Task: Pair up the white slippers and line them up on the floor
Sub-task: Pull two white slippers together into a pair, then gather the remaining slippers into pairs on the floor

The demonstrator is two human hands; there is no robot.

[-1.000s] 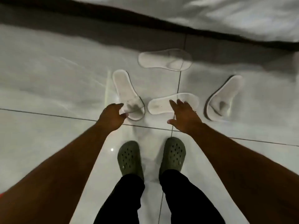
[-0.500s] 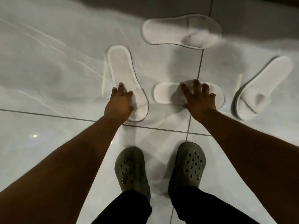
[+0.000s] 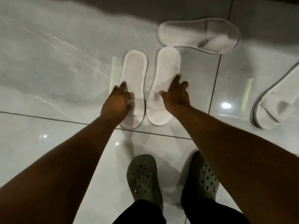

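Nearest the camera: two olive-green perforated rubber clogs (image 3: pixel 144 177) on the person's feet, black trouser cuffs above them, standing on glossy pale grey marble-look floor tiles (image 3: pixel 48 65) with dark grout lines.

Both bare forearms reach forward and down from the lower corners. Left hand (image 3: pixel 117 102) lies palm-down on the strap end of the left white flat fabric slipper (image 3: pixel 135 78); fingers loosely spread, pressing flat, not gripping. Right hand (image 3: pixel 176 94) rests on the outer edge of the right white flat fabric slipper (image 3: pixel 166 73), fingers extended and moderately apart, thumb on the strap, nothing clasped.

These two slippers lie side by side, parallel, just apart, straps toward the person.

Beyond them, a third white slipper (image 3: pixel 199 36) lies crosswise, its edge about touching the right slipper's far end. Far right, a fourth white slipper (image 3: pixel 275 102) lies angled, partly cut by the frame edge.
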